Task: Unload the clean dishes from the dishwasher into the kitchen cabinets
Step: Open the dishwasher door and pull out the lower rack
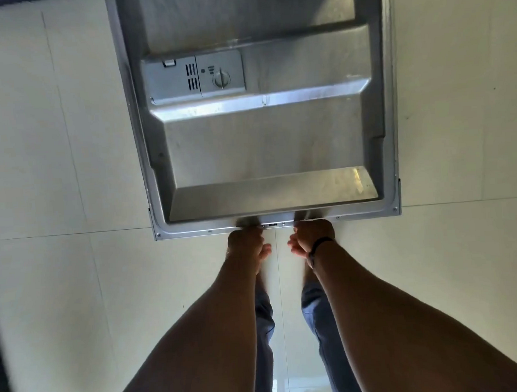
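we see the dishwasher door (261,120) folded down flat, its steel inner face filling the upper centre of the frame, near edge just below mid-frame. our left hand (246,242) and right hand (312,236) both sit at the middle of that near edge, close together, fingers curled over or under the lip, so both are gripping the door. exact finger wrap is partly hidden by the edge. a dark wristband (320,243) is on the right wrist.

step in hand, as we judge it: handling the door, either easing it fully open or starting to lift it shut; we cannot tell which. no racks or dishes are in the frame, so how much is unloaded we cannot tell. to do it well: keep both hands even so the door does not twist, move it slowly, do not let it drop on its hinges, keep knees clear.

detergent dispenser (194,75) sits upper left of the door, with a round rinse-aid cap (221,79). no brand or readable writing; only small symbols by the cap. pale tiled floor (53,178) on both sides.
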